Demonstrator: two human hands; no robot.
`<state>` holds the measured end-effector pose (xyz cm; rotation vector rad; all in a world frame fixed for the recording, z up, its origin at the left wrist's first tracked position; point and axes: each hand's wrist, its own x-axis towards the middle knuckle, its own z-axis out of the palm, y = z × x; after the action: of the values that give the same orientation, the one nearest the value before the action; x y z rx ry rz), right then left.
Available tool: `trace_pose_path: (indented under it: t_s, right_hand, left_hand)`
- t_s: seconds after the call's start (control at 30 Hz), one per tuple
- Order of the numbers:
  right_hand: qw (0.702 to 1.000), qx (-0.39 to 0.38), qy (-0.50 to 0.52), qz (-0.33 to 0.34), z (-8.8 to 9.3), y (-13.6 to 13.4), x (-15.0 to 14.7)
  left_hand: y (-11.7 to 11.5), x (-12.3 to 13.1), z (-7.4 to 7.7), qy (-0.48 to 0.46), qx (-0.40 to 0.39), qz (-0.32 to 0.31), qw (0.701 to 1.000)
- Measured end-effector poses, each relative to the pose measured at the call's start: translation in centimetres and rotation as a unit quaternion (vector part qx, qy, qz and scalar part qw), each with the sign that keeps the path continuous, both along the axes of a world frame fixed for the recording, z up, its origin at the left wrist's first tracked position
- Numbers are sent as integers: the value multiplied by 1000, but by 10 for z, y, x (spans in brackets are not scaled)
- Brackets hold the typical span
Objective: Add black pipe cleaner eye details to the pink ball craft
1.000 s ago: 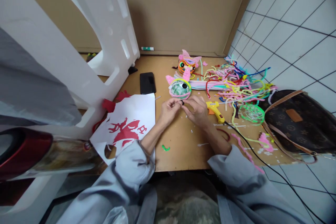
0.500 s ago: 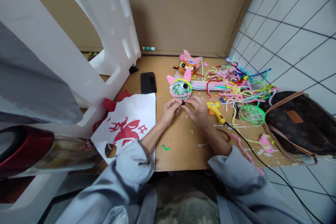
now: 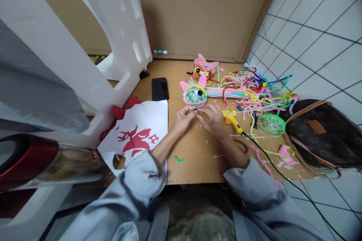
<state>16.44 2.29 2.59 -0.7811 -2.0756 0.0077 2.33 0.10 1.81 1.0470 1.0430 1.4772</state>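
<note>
My left hand (image 3: 183,117) and my right hand (image 3: 211,118) meet over the table, fingertips pinched together on a small black piece (image 3: 195,110). Mostly covered by my fingers, its kind cannot be made out. Just beyond them lies a ball-shaped craft head (image 3: 195,96) with a yellow and pink rim, pink ears and one black eye. A finished-looking orange animal face (image 3: 202,70) with pink ears sits behind it. To the right of my right hand rests a yellow hot glue gun (image 3: 233,121).
Pipe cleaners (image 3: 254,94) pile up at the back right, near a green-rimmed ball (image 3: 272,124) and a brown handbag (image 3: 322,131). On the left are a phone (image 3: 160,89) and white paper (image 3: 155,120) with red cutouts. The glue gun's black cord (image 3: 271,162) runs off right.
My fingers have closed further over the black piece, so less of it shows. Both hands stay in nearly the same place, and the other things have not moved.
</note>
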Motion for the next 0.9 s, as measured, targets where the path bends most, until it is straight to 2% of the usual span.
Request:
trace_pose_path:
  t_s: [0.2, 0.57, 0.9]
  right_hand:
    - [1000, -20, 22, -9, 0, 2, 1]
    - [997, -70, 17, -6, 3, 2, 1]
    - [998, -62, 4, -11, 5, 0, 1]
  left_hand:
    - [-1, 1, 1, -64, -18, -41, 997]
    - [2, -1, -2, -81, -17, -27, 996]
    - [0, 0, 0, -80, -13, -35, 996]
